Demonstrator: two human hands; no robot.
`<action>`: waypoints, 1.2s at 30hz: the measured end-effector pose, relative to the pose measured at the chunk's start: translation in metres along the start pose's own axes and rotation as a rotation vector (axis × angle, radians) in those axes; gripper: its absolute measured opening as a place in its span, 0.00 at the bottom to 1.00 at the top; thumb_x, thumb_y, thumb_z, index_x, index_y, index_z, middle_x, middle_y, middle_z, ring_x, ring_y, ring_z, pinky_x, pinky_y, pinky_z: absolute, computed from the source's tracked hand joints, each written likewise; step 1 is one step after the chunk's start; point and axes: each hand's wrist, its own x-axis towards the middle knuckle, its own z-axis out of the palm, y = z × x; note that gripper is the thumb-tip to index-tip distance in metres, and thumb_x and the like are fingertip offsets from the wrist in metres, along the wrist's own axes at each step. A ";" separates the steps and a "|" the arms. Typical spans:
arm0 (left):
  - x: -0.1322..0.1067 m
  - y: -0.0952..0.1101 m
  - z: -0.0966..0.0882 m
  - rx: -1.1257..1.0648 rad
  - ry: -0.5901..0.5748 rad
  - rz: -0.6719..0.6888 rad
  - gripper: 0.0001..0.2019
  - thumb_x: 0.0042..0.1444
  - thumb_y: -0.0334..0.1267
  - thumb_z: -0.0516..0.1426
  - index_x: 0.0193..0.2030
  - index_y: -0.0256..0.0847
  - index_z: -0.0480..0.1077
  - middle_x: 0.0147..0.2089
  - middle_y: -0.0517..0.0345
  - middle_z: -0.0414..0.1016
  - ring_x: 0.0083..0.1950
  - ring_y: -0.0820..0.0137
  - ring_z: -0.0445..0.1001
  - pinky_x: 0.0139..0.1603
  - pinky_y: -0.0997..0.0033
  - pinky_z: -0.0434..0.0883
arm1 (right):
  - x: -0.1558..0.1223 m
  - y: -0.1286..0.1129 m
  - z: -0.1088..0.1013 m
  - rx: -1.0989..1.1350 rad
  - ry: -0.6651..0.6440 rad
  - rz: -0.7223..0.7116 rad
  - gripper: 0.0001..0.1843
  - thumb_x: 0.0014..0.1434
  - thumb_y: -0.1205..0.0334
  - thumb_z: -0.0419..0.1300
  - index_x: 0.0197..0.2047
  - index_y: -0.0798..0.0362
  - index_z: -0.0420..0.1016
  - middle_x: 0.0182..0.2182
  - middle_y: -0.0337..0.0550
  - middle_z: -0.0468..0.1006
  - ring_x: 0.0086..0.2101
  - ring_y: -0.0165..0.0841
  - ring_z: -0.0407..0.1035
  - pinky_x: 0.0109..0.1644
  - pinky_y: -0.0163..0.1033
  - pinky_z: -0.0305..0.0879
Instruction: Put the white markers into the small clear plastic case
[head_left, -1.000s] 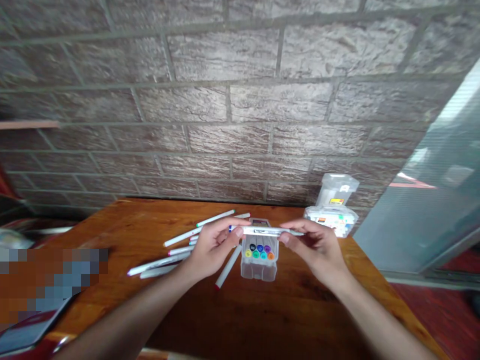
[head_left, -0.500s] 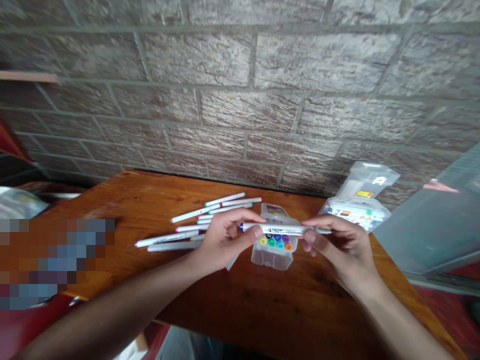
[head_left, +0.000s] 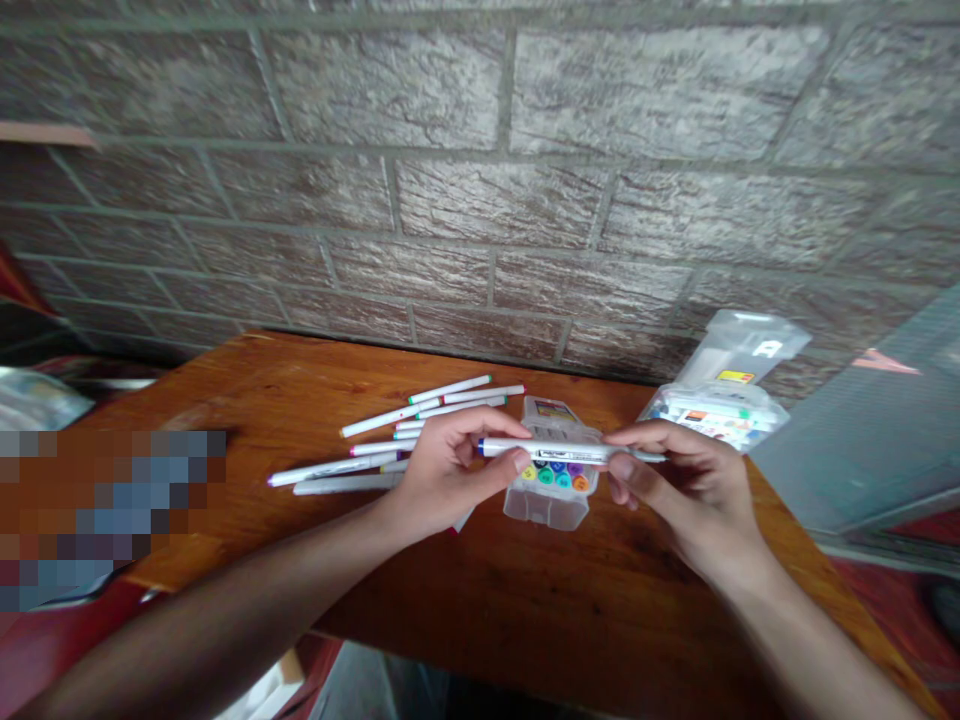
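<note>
A white marker [head_left: 559,452] with a blue end and dark print is held level between my two hands. My left hand [head_left: 450,465] pinches it near the blue end, thumb in front and fingers behind. At its other end, the fingertips of my right hand [head_left: 682,480] close around it, and a thin pale tip sticks out past them. Just behind and below the marker stands an open clear plastic case [head_left: 546,508], its round colored marker ends in yellow, green, blue, purple and orange partly covered by the marker.
Several loose white markers [head_left: 375,420] with colored ends lie left of my left hand. A second open clear case [head_left: 712,412] holding markers stands at the table's [head_left: 525,600] right back edge. The brick wall [head_left: 450,210] rises behind. A blurred-out patch [head_left: 105,520] covers the left.
The view has tilted slightly, so the table and cases appear shifted a little. Both hands keep the same hold on the marker.
</note>
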 end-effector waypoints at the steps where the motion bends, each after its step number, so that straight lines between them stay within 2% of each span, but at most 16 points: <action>1: 0.000 -0.001 0.000 -0.001 -0.002 0.011 0.06 0.56 0.37 0.70 0.40 0.40 0.82 0.37 0.52 0.87 0.36 0.66 0.83 0.35 0.70 0.80 | 0.000 0.001 0.000 0.005 0.002 0.006 0.10 0.57 0.54 0.77 0.39 0.50 0.88 0.20 0.38 0.79 0.18 0.29 0.73 0.18 0.31 0.68; 7: 0.000 -0.002 0.000 -0.020 -0.004 0.033 0.06 0.55 0.33 0.70 0.39 0.39 0.82 0.37 0.52 0.87 0.36 0.67 0.84 0.36 0.72 0.80 | 0.000 0.002 0.000 0.040 -0.003 0.017 0.08 0.56 0.57 0.77 0.39 0.48 0.88 0.23 0.38 0.82 0.18 0.27 0.72 0.18 0.30 0.67; 11: 0.001 0.001 0.000 -0.048 -0.014 -0.002 0.03 0.58 0.34 0.69 0.38 0.39 0.82 0.35 0.53 0.86 0.32 0.70 0.81 0.32 0.75 0.77 | 0.000 -0.001 0.002 0.031 -0.015 -0.001 0.07 0.55 0.59 0.78 0.38 0.49 0.88 0.22 0.38 0.82 0.18 0.27 0.72 0.19 0.30 0.69; 17: 0.001 0.001 0.002 -0.085 -0.024 -0.038 0.04 0.60 0.36 0.68 0.36 0.39 0.80 0.30 0.56 0.83 0.28 0.73 0.77 0.28 0.76 0.73 | 0.000 -0.001 0.003 0.045 -0.023 0.005 0.07 0.55 0.60 0.78 0.38 0.49 0.88 0.23 0.39 0.83 0.18 0.27 0.72 0.19 0.30 0.69; 22: -0.001 0.001 0.001 -0.129 -0.038 -0.044 0.04 0.61 0.35 0.68 0.39 0.37 0.81 0.33 0.55 0.84 0.31 0.73 0.80 0.30 0.78 0.75 | 0.000 0.006 -0.001 0.076 -0.001 0.049 0.08 0.56 0.56 0.78 0.38 0.48 0.88 0.25 0.40 0.83 0.17 0.27 0.71 0.18 0.30 0.66; 28: 0.000 0.001 0.002 -0.114 -0.032 0.026 0.04 0.56 0.30 0.69 0.39 0.35 0.82 0.36 0.52 0.86 0.35 0.72 0.82 0.36 0.79 0.77 | -0.003 0.014 -0.007 0.111 -0.019 0.120 0.10 0.58 0.53 0.76 0.41 0.46 0.89 0.21 0.39 0.81 0.19 0.28 0.70 0.21 0.30 0.65; 33: -0.003 -0.003 0.000 -0.254 -0.080 -0.108 0.05 0.62 0.34 0.68 0.43 0.36 0.83 0.30 0.55 0.83 0.24 0.78 0.71 0.23 0.82 0.66 | -0.003 0.015 -0.008 0.135 -0.016 0.126 0.10 0.58 0.54 0.77 0.41 0.47 0.89 0.21 0.40 0.81 0.19 0.27 0.70 0.22 0.31 0.65; 36: -0.005 -0.007 -0.002 -0.316 -0.095 -0.138 0.08 0.62 0.37 0.68 0.45 0.37 0.83 0.29 0.55 0.83 0.22 0.79 0.69 0.22 0.82 0.63 | -0.001 0.014 -0.008 0.155 -0.012 0.142 0.09 0.58 0.54 0.77 0.41 0.47 0.89 0.22 0.40 0.82 0.19 0.27 0.70 0.22 0.30 0.66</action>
